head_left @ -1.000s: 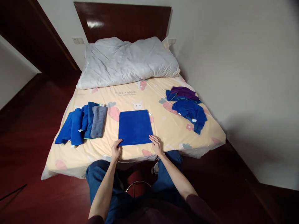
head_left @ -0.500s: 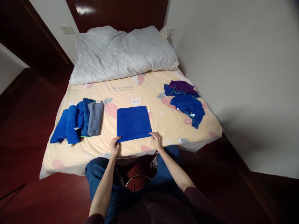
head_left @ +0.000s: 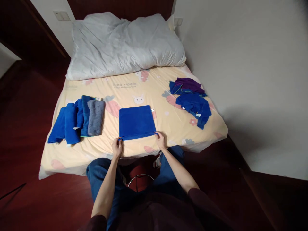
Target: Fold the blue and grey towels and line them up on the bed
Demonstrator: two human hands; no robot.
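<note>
A blue towel (head_left: pixel 137 120) lies as a flat rectangle on the bed, with a small white tag at its far right corner. My left hand (head_left: pixel 117 147) pinches its near left corner. At the near right corner, my right hand (head_left: pixel 160 140) is closed on the edge. Between the two hands the near edge is lifted slightly and curled away from me. Left of it sit several rolled or folded towels, blue ones (head_left: pixel 71 123) and a grey one (head_left: pixel 96 117). To the right is a crumpled heap of blue cloths (head_left: pixel 196 109) with a purple cloth (head_left: pixel 189 84).
The bed (head_left: pixel 141 149) has a yellow sheet with rabbit and carrot prints. A large pale pillow or quilt (head_left: pixel 125 48) lies across its head. A wall (head_left: pixel 240 80) runs along the right side. A metal ring of a stool (head_left: pixel 141 175) shows between my legs.
The towel's near edge has been raised and curled a little away from me by both hands. The camera view has tilted slightly down. Both side piles stay as they were.
</note>
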